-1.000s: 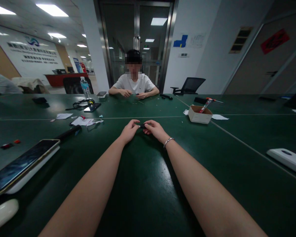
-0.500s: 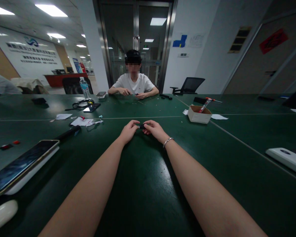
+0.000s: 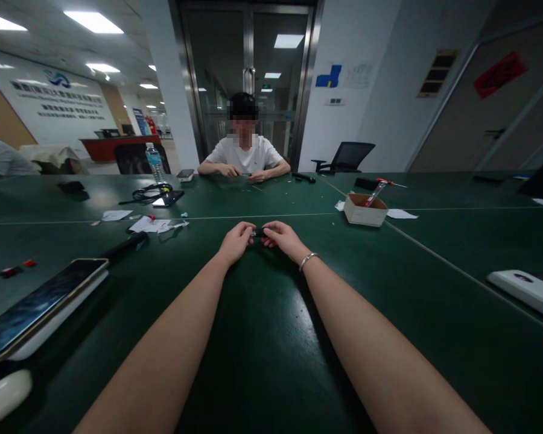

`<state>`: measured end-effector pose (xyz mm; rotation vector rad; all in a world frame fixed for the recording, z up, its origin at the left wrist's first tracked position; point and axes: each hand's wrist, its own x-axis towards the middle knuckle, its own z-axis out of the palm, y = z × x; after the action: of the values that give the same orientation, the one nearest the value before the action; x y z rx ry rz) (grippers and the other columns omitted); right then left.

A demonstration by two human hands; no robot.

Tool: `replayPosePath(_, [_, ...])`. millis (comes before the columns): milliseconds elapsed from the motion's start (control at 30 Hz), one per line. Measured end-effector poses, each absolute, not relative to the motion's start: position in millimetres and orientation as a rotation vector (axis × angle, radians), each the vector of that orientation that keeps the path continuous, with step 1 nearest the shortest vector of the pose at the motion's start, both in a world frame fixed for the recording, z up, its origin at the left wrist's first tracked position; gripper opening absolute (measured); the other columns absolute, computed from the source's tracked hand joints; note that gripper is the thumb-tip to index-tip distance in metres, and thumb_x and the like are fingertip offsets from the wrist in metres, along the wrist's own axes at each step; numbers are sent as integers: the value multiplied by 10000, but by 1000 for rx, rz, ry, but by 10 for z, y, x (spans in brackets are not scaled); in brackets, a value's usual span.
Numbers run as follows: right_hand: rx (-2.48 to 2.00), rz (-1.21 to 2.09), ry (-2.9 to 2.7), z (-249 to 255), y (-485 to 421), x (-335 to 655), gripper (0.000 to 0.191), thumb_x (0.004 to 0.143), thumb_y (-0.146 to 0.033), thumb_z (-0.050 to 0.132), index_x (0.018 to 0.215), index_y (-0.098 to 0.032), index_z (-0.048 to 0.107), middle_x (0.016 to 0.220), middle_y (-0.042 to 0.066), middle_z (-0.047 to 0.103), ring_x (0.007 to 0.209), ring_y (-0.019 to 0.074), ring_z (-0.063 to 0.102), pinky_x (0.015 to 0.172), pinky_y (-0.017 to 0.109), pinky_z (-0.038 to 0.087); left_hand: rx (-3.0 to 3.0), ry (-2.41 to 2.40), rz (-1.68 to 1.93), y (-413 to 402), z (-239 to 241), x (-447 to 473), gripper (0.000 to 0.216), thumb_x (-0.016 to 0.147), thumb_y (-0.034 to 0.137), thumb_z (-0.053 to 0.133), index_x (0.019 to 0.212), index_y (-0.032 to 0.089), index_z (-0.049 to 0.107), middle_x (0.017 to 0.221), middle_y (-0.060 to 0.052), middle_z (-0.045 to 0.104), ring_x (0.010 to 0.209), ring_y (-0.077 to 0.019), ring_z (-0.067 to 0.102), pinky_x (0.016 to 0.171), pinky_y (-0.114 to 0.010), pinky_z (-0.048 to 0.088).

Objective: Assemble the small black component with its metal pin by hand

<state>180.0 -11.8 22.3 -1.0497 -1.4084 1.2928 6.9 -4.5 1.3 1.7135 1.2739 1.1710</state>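
Both hands, left hand [image 3: 236, 241] and right hand [image 3: 284, 238], pinch one small black part [image 3: 259, 231] above the table [image 3: 262, 337]; work mid-way, part too small to judge.

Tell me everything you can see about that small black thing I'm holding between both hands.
The small black object is dark, short and roughly bar-shaped, lying about level and crosswise between the two hands. The left hand pinches one end with its fingertips and the right hand pinches the other, so only its middle shows. It sits low over the green table; whether it touches the surface cannot be told. Its material and any markings are too small to make out.
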Motion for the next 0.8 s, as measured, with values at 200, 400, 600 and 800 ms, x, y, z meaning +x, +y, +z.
replayPosePath(200, [-1045,1297,-1417,226,-119,1813,78,842,-126,621,901,-156,580,566,-22,641,480,70,591,473,153,475,1707,1281,1189,-50,17,67,279,819,284,515,1054,203,640,825,-15,630,742,-135,573,705,-270,450])
replayPosePath(400, [-1022,1301,-1431,222,-125,1823,67,847,-145,620,903,-158,586,574,-24,641,486,67,594,472,151,479,1730,1250,1199,-50,18,64,279,803,258,530,1056,209,637,814,-14,633,786,-144,591,765,-288,455])
replayPosePath(600, [-1029,1297,-1424,226,-122,1817,69,846,-140,617,900,-156,577,582,-23,640,485,63,590,473,148,473,1753,1281,1248,-80,49,60,275,757,233,581,1023,208,648,902,-22,626,797,-140,569,773,-285,449])
replayPosePath(800, [-987,1275,-1480,218,-138,1835,176,802,-128,640,966,-173,593,656,-28,640,541,72,609,488,154,464,1689,1247,1246,-85,60,78,254,768,254,552,1001,193,631,736,4,595,694,-127,558,681,-257,438])
